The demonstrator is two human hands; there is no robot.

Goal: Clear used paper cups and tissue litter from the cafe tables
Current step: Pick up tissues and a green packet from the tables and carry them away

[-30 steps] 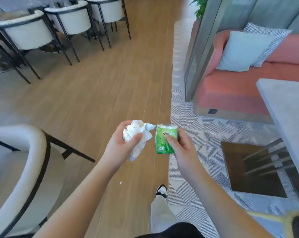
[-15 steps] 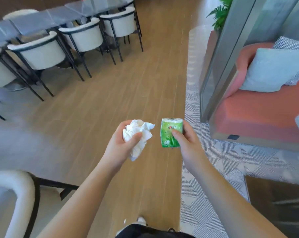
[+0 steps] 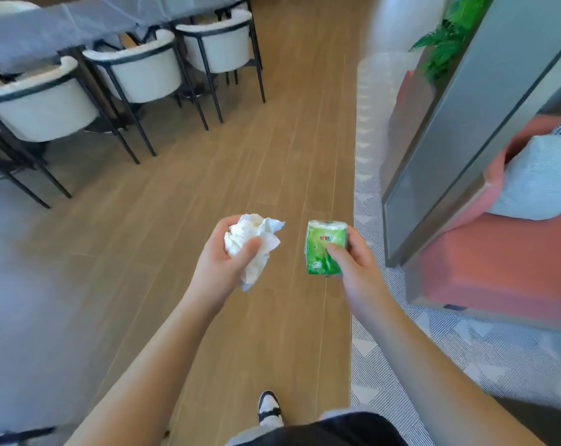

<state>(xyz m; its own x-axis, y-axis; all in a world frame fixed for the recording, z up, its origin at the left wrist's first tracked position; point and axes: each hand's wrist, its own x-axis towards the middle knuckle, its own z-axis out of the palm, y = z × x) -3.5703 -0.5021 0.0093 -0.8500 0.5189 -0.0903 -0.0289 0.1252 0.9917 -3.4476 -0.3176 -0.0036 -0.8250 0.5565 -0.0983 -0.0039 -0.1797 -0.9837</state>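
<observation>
My left hand (image 3: 221, 262) grips a crumpled white tissue (image 3: 252, 243), its fingers curled round the wad while a loose corner hangs below the palm. Just to the right, my right hand (image 3: 353, 262) holds a small green tissue packet (image 3: 324, 247) upright, thumb across its front. Both hands are held out at waist height above the wooden floor (image 3: 240, 175), a short gap between them.
White chairs with black legs (image 3: 137, 72) stand by a grey table (image 3: 41, 30) at the upper left. A grey metal partition (image 3: 465, 130), a plant (image 3: 446, 40) and a pink sofa with a pale cushion (image 3: 536, 178) are on the right, over a patterned rug (image 3: 385, 397).
I have walked forward along the wooden floor: the chairs and table at the left have come nearer and the partition has drawn alongside. Both hands keep the same grip.
</observation>
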